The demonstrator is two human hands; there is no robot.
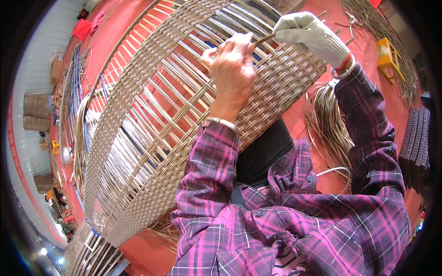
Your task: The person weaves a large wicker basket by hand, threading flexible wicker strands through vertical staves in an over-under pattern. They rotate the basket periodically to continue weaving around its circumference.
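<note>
Gloved right hand pinches strand, running sideways toward left hand.

Single view, head-worn fisheye, left of a pair. Looks steeply down over the wearer's chest and plaid sleeves. Close range: woven frame fills the centre. Red floor bends toward the dark rim.

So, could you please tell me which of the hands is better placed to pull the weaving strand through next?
Right. The gloved right hand already pinches the strand, while the bare left hand presses on the woven frame.
</note>
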